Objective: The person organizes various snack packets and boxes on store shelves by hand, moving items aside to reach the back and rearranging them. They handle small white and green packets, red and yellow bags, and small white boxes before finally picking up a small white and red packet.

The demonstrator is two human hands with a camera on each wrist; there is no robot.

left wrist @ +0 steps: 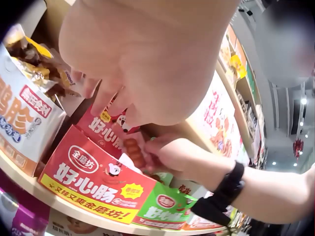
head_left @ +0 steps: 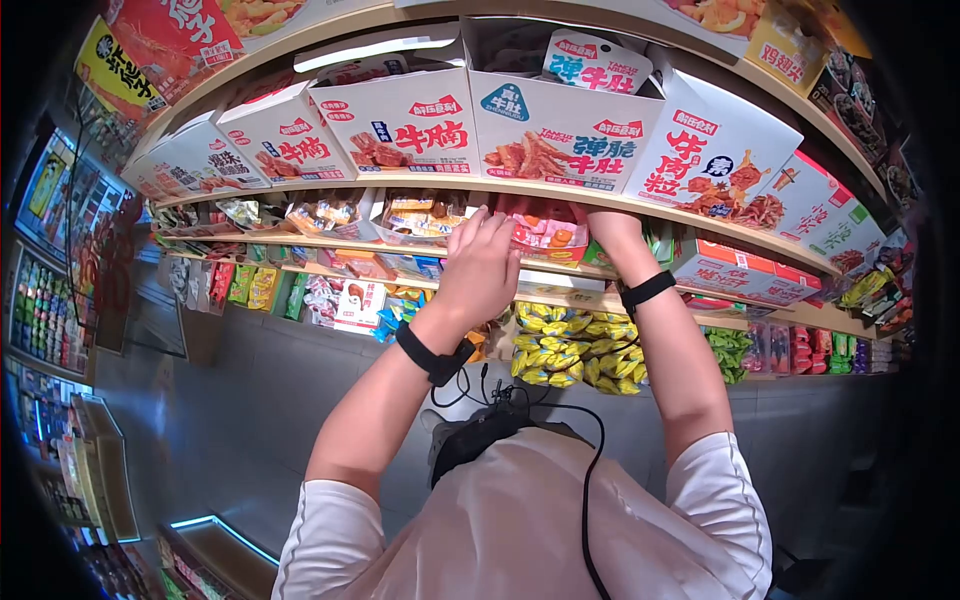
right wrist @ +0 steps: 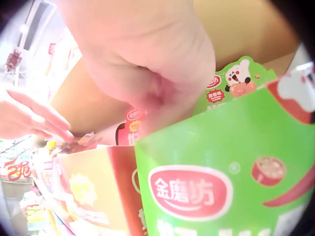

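A red box (head_left: 548,250) of small packets stands on the middle shelf, beside a green box (left wrist: 162,204). My left hand (head_left: 480,270) is over the red box's left side, fingers extended and slightly bent; in the left wrist view its fingertips are near the red back panel (left wrist: 101,129). My right hand (head_left: 615,235) reaches in where the two boxes meet. In the left wrist view, its fingertips are beside a packet with a sausage picture (left wrist: 133,153). The right wrist view shows its fingers bent behind the green front wall (right wrist: 197,191); whether they grip anything is hidden.
Large white cartons (head_left: 570,135) line the shelf above. Left of the red box is an open box of brown and yellow packets (head_left: 425,215). Yellow packets (head_left: 575,345) hang below the shelf edge (head_left: 400,240). A dark cable (head_left: 590,480) runs down the person's front.
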